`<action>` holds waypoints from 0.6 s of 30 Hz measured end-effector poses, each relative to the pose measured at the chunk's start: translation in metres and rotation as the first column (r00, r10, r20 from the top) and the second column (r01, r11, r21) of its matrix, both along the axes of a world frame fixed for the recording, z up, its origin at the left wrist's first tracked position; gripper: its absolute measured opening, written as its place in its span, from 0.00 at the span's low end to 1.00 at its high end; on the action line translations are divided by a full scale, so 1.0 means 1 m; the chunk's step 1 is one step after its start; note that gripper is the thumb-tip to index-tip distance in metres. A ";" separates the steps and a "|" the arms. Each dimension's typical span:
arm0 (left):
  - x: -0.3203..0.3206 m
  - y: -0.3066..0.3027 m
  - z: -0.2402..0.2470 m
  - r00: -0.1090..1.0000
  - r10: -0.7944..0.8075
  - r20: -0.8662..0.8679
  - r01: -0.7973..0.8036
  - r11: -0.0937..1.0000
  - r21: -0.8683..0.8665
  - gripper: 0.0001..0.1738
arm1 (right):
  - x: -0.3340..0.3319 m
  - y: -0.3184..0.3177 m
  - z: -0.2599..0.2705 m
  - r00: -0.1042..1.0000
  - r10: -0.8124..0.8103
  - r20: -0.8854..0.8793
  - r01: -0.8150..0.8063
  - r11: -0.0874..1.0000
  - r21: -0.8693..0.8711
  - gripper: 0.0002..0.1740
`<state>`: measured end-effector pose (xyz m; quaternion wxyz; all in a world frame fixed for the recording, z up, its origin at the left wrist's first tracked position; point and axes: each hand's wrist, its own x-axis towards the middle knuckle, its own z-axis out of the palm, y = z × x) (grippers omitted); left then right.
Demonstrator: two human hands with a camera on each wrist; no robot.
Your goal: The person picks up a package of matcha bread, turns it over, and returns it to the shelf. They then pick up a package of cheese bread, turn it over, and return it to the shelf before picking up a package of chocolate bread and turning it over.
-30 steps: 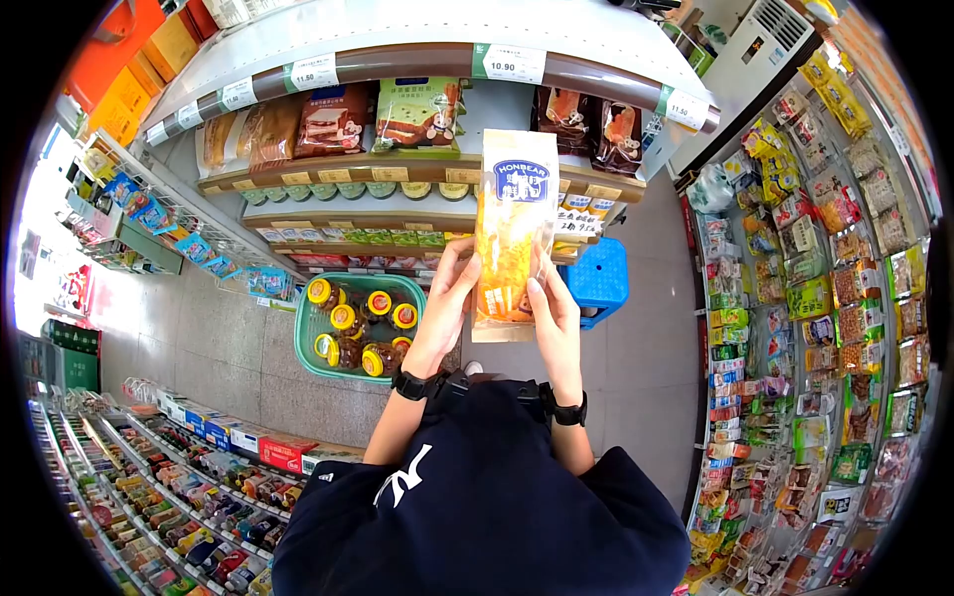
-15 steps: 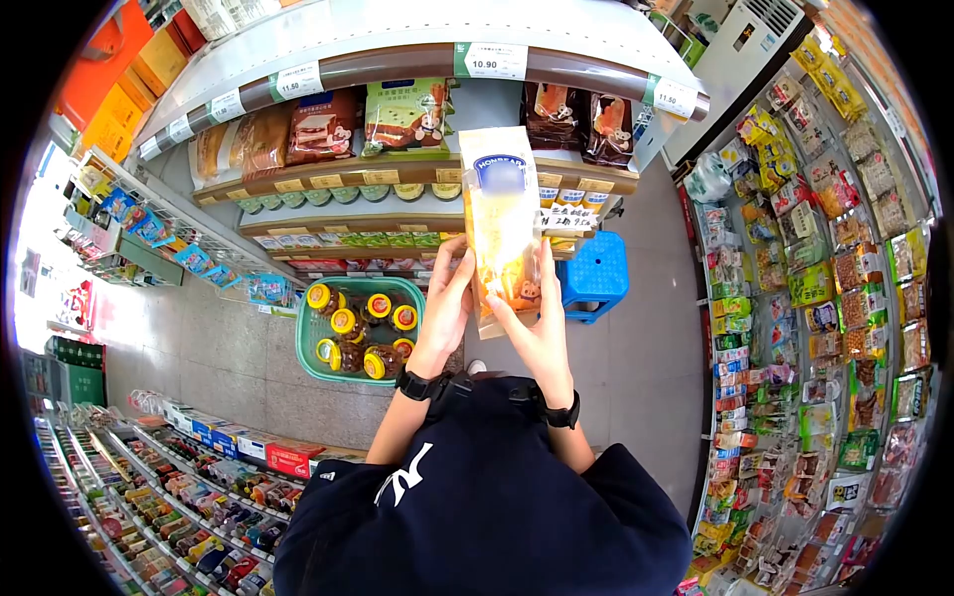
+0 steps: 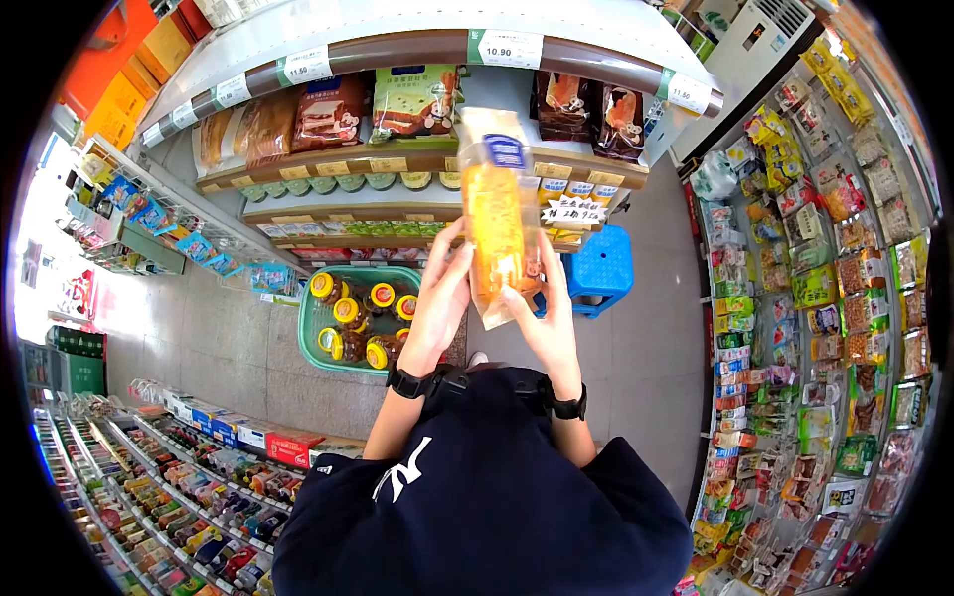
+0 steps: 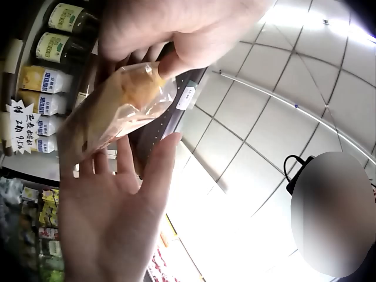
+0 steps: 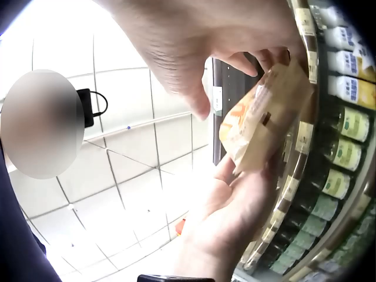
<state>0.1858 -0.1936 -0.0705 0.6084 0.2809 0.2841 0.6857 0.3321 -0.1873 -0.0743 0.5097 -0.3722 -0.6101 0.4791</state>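
A packaged bread loaf [image 3: 494,214] in a clear and tan bag, with a blue label near its top, is held out in front of the shelves. My left hand [image 3: 442,296] grips its left side; in the left wrist view that thumb [image 4: 171,62] presses the bag's near end. My right hand [image 3: 547,323] steadies the other side. Its extended fingers touch the bag, while its thumb [image 5: 201,106] stands off the wrapper in the right wrist view. The fingertips behind the loaf are partly hidden.
Ahead, a shelf unit [image 3: 397,45] carries more bagged bread [image 3: 415,104], jars and bottles. A green basket [image 3: 310,348] of yellow-lidded jars stands at the lower left. To the right are a blue stool [image 3: 602,260] and a rack of snack bags [image 3: 815,288].
The loaf has turned about its length, so its label no longer faces up squarely, and its top leans left. My right thumb has shifted inward over the bag's lower end. The left hand keeps its grip.
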 end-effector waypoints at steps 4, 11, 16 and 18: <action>0.003 -0.012 0.013 0.973 -0.154 -0.173 0.167 0.984 0.063 0.27 | -0.007 0.003 -0.006 0.979 0.058 -0.198 -0.077 0.993 -0.094 0.41; 0.002 -0.013 0.014 0.868 -0.082 -0.489 0.137 0.988 0.077 0.30 | 0.005 0.011 -0.030 0.832 0.036 -0.553 -0.242 0.922 -0.303 0.35; 0.000 -0.010 0.004 0.865 0.028 -0.502 0.038 0.992 0.119 0.35 | 0.005 0.007 -0.037 0.789 0.079 -0.609 -0.317 0.902 -0.293 0.34; -0.003 -0.013 0.008 0.876 -0.094 -0.473 0.139 0.988 0.063 0.34 | 0.005 0.006 -0.044 0.697 0.149 -0.702 -0.414 0.882 -0.224 0.31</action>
